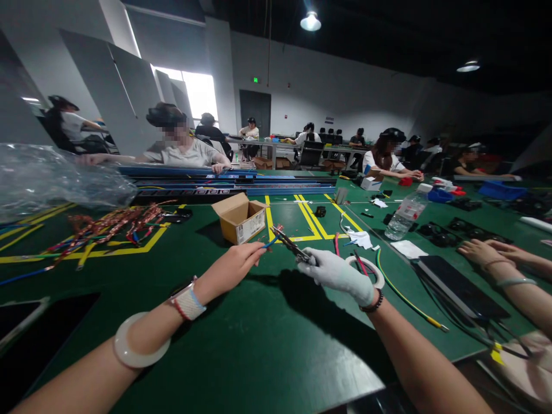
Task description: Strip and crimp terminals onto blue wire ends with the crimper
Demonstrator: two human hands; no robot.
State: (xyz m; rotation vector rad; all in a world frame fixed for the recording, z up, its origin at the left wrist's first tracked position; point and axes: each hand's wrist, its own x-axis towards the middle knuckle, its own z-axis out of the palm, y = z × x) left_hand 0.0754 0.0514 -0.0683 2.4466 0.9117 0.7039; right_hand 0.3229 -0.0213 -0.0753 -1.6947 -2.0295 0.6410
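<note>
Bare-skinned, my left hand (236, 265) pinches a short blue wire (271, 243), its far end pointing toward the tool. My right hand (330, 270), in a white glove, is closed around a pair of pliers (290, 244). The jaws of the pliers are at the wire's end; whether they grip it I cannot tell. Just beyond both hands stands an open cardboard box (241, 221). Copper bits lie on the table near the jaws. Right of the glove are a white tape roll (378, 277) and a green-yellow cable (390, 287).
Stripped copper wires (125, 224) lie in a pile at the left, near clear plastic wrap (56, 178). A water bottle (407, 215) stands on the right, beyond a black power bank-like block (461, 284). Another person's hands (487, 253) rest at the right edge. Blue rails (233, 184) span the back.
</note>
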